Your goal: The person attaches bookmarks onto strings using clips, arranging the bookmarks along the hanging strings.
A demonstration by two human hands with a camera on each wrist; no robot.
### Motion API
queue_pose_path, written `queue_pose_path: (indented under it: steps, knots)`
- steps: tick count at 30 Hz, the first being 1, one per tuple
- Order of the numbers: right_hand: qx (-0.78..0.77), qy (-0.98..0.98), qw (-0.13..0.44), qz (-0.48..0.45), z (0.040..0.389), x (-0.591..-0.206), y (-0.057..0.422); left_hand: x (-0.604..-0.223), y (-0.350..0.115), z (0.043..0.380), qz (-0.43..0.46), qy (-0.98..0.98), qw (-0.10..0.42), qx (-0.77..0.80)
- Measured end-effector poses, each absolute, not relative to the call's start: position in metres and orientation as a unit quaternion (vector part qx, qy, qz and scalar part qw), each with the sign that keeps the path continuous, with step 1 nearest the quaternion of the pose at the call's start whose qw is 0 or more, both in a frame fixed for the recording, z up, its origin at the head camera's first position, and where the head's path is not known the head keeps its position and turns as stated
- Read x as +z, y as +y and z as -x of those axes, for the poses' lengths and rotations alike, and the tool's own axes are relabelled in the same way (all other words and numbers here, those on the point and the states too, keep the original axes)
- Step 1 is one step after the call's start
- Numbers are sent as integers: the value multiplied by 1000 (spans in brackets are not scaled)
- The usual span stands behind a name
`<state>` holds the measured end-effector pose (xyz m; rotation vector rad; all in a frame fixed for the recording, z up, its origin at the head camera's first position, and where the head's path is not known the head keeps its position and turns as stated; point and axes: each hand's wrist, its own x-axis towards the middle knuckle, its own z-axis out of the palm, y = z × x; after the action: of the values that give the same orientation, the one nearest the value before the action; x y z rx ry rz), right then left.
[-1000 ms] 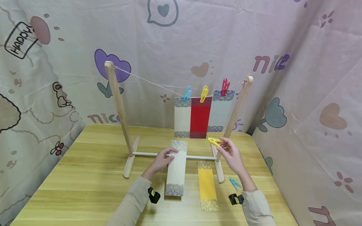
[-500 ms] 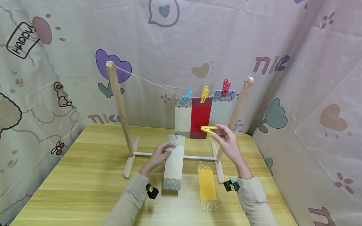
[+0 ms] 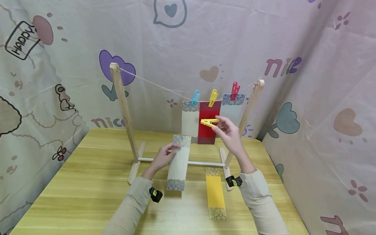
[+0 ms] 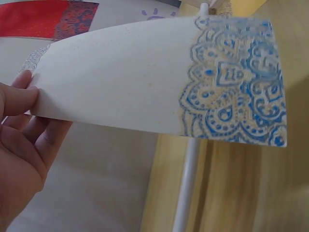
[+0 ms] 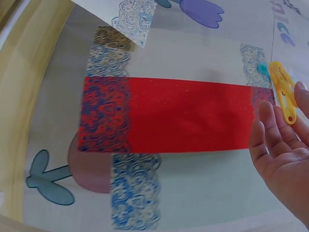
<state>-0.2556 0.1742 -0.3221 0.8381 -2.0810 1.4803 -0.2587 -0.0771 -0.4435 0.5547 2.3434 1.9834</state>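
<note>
My left hand [image 3: 162, 158] pinches a white paper strip [image 3: 178, 166] with blue patterned ends by its left edge near the top. In the left wrist view the strip [image 4: 120, 77] bows slightly, thumb on its face and fingers behind. A yellow clothespin [image 3: 209, 122] is held between the thumb and fingers of my right hand [image 3: 230, 137], in front of the hanging red strip [image 3: 207, 130]. The right wrist view shows the clothespin [image 5: 282, 92] near the top end of that red strip. The white strip overlaps the lower part of a hanging cream strip [image 3: 190, 120] in the head view.
A string [image 3: 155, 84] spans two wooden posts [image 3: 124, 111]. Blue [image 3: 195, 97], yellow [image 3: 212, 97] and red [image 3: 235, 91] clothespins hold strips on it, including a pale blue strip [image 3: 232, 111]. A white rod [image 3: 205, 164] joins the post feet. A yellow strip [image 3: 215, 194] lies on the table [image 3: 88, 195].
My left hand has raised the white strip and shifted it slightly left. My right hand has carried the yellow clothespin up and left, from beside the right post to in front of the red strip.
</note>
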Motion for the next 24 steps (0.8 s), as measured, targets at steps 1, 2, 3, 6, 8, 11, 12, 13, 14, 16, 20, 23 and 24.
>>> queue_pose_path:
  steps: [1,2,3,6,8,11,12,13,14,16,20,23,24]
  knots:
    - [533,-759,226,-299,253,-316,171,-441,-78,259,-178,751,10,636]
    - [531,-761,228,-296,254,-312,169,-435,-78,257,-182,753,6,632]
    - [528,-763,231,-293,255,-309,167,-430,-78,255,-185,755,4,628]
    - [518,-769,239,-288,257,-298,161,-412,-79,250,-198,760,-7,619]
    - [504,-774,251,-292,262,-293,159,-413,-82,255,-208,757,-20,619]
    - [476,-784,269,-293,266,-282,153,-419,-86,266,-220,749,-38,624]
    - [468,-786,275,-295,267,-278,151,-421,-88,269,-221,747,-42,626]
    - [461,-787,282,-297,268,-274,149,-423,-89,272,-220,745,-43,628]
    - [452,-789,289,-300,269,-271,147,-422,-90,272,-220,746,-48,626]
    - [438,-790,302,-305,270,-263,142,-420,-93,274,-222,750,-55,621]
    - [414,-790,324,-315,274,-252,135,-413,-98,274,-228,753,-64,614]
    - [403,-789,332,-323,278,-246,130,-408,-100,275,-226,753,-64,615]
    - [398,-790,333,-327,279,-244,128,-407,-101,275,-223,753,-62,616]
